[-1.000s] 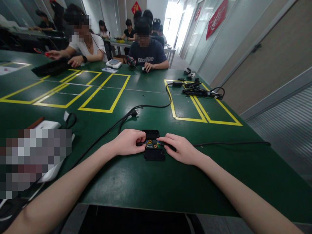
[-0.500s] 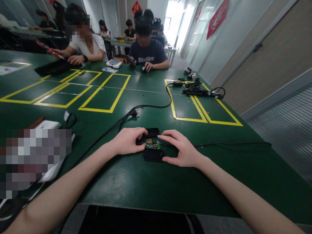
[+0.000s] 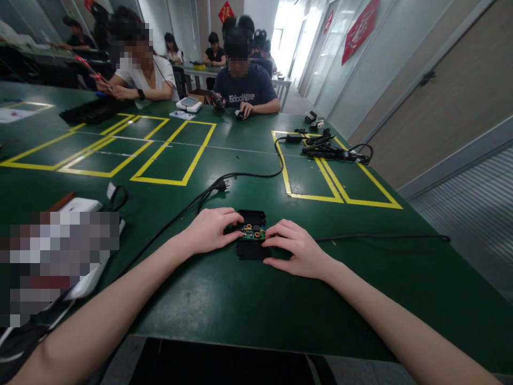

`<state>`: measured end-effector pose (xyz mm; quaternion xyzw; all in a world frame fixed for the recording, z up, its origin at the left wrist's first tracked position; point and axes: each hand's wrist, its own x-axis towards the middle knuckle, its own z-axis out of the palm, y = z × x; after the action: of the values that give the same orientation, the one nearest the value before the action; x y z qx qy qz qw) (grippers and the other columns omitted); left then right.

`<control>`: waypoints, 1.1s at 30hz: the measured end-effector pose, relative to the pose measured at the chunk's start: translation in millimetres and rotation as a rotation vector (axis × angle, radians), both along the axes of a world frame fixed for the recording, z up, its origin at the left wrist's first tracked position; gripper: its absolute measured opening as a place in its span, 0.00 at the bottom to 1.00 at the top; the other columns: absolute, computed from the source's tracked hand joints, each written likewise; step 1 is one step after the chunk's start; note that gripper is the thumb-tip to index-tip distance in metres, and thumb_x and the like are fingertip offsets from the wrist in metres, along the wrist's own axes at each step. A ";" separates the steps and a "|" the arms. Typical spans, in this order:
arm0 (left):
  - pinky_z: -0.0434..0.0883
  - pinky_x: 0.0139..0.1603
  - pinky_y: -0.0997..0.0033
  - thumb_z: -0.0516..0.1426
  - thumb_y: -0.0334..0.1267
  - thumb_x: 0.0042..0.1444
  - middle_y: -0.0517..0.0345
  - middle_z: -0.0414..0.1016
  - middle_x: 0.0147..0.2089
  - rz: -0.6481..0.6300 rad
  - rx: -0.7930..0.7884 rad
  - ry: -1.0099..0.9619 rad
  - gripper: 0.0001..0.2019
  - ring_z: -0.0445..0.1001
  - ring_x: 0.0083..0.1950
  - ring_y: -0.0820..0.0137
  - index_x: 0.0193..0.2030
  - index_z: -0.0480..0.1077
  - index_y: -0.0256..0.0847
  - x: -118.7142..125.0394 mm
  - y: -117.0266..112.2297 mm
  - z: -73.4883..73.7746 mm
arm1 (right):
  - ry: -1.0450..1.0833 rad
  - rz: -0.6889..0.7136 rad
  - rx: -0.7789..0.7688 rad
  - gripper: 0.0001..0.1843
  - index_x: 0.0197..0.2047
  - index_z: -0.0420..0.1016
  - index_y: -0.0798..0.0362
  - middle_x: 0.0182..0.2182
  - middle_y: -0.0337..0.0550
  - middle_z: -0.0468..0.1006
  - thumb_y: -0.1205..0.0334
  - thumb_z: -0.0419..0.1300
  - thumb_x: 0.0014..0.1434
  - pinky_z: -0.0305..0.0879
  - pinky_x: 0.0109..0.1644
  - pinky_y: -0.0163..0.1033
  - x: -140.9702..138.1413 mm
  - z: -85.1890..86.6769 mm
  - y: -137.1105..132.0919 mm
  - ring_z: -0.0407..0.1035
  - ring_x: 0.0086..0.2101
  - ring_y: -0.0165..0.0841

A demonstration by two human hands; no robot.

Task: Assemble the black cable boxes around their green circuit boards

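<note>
A small green circuit board with copper coils lies between two black plastic case halves. The far case half is behind the board, and the near case half is in front. My left hand is closed, thumb and index finger pinching the board's left end. My right hand has its fingertips on the board's right end, while its thumb rests by the near half's right edge. A black cable runs rightward from behind my right hand. Whatever is under my fingertips is hidden.
A black cord with a plug curves across the green table. Black adapters and cables lie in a heap at the back right. A blurred-out object lies at left. Two people sit across the table, one holding a power drill.
My right fingers have come down and closed in on the board's right end. The board sits slightly further right, and more of the far case half shows.
</note>
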<state>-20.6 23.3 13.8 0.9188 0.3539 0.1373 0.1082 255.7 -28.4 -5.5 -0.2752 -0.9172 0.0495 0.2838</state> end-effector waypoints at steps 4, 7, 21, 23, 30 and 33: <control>0.68 0.39 0.72 0.60 0.40 0.68 0.57 0.79 0.40 -0.034 0.002 -0.008 0.06 0.78 0.40 0.67 0.46 0.76 0.42 0.7 0.2 -1.0 | -0.008 0.017 0.010 0.14 0.47 0.80 0.53 0.42 0.51 0.81 0.50 0.67 0.67 0.72 0.44 0.47 0.0 -0.8 -0.4 0.73 0.40 0.40; 0.69 0.42 0.72 0.58 0.38 0.70 0.55 0.80 0.42 -0.059 0.008 -0.016 0.06 0.78 0.43 0.66 0.46 0.76 0.41 1.0 0.8 -2.0 | 0.029 -0.013 0.038 0.19 0.55 0.77 0.52 0.46 0.53 0.79 0.50 0.65 0.68 0.73 0.46 0.48 -0.2 -0.5 -1.4 0.74 0.44 0.41; 0.68 0.37 0.72 0.55 0.38 0.68 0.57 0.78 0.37 -0.072 -0.082 -0.165 0.08 0.76 0.35 0.69 0.41 0.74 0.40 2.0 -3.3 4.3 | -0.027 -0.183 -0.064 0.09 0.49 0.80 0.51 0.39 0.48 0.82 0.62 0.58 0.72 0.73 0.42 0.45 10.3 -4.0 10.3 0.75 0.39 0.39; 0.67 0.36 0.72 0.55 0.37 0.66 0.58 0.77 0.35 -0.067 -0.089 -0.172 0.06 0.75 0.34 0.69 0.41 0.73 0.40 2.1 -3.9 5.1 | -0.013 -0.189 -0.076 0.10 0.48 0.80 0.51 0.38 0.47 0.82 0.61 0.56 0.73 0.74 0.41 0.42 10.6 -3.4 9.2 0.76 0.38 0.38; 0.68 0.35 0.73 0.54 0.36 0.63 0.58 0.76 0.35 -0.038 -0.101 -0.243 0.06 0.73 0.33 0.70 0.39 0.72 0.40 3.6 -5.4 4.9 | 0.022 -0.218 -0.123 0.12 0.51 0.79 0.52 0.39 0.46 0.80 0.57 0.58 0.72 0.71 0.34 0.37 10.1 -0.8 5.2 0.75 0.32 0.33; 0.67 0.34 0.74 0.55 0.37 0.62 0.60 0.74 0.32 -0.007 -0.133 -0.316 0.06 0.70 0.32 0.72 0.36 0.71 0.40 4.5 -6.2 5.9 | -0.006 -0.201 -0.132 0.11 0.50 0.79 0.52 0.38 0.45 0.81 0.58 0.59 0.71 0.72 0.37 0.38 10.3 -1.4 5.6 0.77 0.35 0.35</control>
<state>-16.1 17.2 19.7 0.8779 0.3375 0.2559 0.2235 266.0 -22.8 -7.0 -0.3839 -0.8806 0.0802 0.2661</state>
